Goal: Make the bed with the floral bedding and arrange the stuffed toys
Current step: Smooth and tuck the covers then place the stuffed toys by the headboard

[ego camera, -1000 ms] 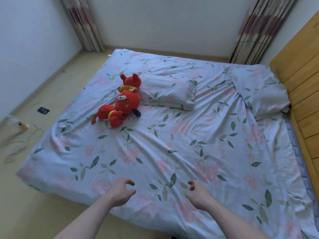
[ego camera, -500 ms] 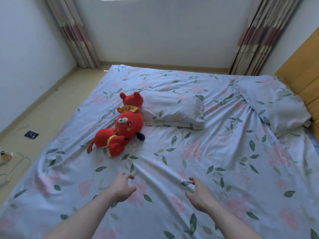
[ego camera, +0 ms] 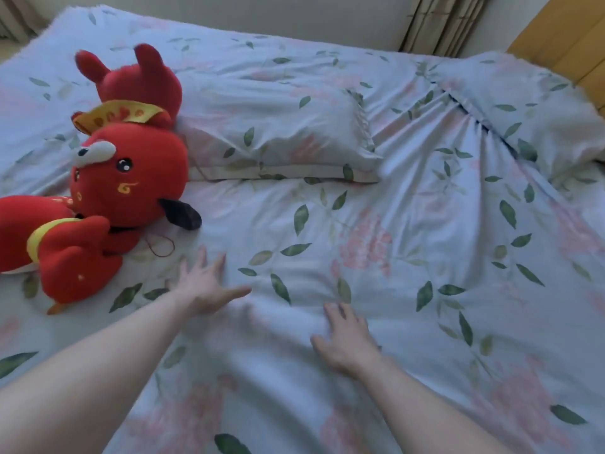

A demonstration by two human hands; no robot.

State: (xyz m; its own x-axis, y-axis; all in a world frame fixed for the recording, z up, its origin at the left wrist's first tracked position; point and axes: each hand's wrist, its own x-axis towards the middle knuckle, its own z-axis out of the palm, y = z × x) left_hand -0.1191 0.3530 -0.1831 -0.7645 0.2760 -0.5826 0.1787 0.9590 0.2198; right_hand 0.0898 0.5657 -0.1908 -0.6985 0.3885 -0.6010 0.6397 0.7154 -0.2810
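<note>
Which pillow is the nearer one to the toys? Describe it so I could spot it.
On the floral sheet, look beside the red stuffed toys. The floral pillow lies flat mid-bed, its left end touching them. The other pillow lies far right by the wooden headboard.

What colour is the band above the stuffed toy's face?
Yellow with red marks, on the red stuffed toy; the head view shows it.

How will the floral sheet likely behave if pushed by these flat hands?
The floral sheet is probably thin and floppy: it already lies in folds. Pushed by the left hand and right hand, it would likely bunch and slide rather than move stiffly.
</note>
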